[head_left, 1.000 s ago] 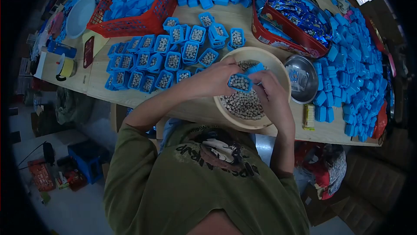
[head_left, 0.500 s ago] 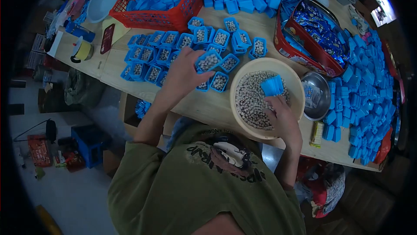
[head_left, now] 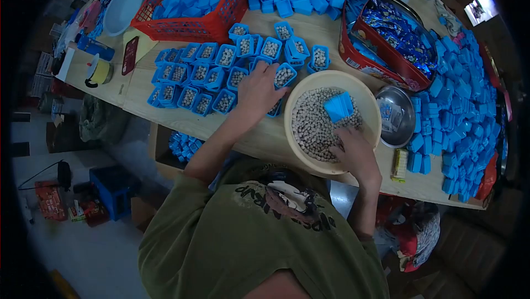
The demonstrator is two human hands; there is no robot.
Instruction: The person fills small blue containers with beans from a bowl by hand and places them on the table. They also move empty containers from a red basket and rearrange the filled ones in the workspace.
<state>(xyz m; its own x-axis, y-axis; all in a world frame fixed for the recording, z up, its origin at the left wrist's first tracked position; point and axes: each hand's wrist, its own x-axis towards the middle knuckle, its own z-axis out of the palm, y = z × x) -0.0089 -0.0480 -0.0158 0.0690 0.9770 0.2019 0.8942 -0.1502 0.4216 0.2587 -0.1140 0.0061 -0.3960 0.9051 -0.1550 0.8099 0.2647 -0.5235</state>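
Lowered to the L of bowl (head_left: 373, 112) since earlier frame is filled cup (head_left: 284, 76), by L hand (head_left: 256, 93); whether gripped can't be told. If it is rested on neighbour cups (head_left: 224, 102), tipping may be caused & beads spilled. W/in bowl, beads (head_left: 312, 119) are touched by half-open R hand (head_left: 358, 152), nr blue stack (head_left: 338, 107).

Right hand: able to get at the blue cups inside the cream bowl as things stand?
Likely yes. The right hand is over the near side of the cream bowl, fingers at the beads. The blue cups lie just beyond the fingertips, with nothing visible between.
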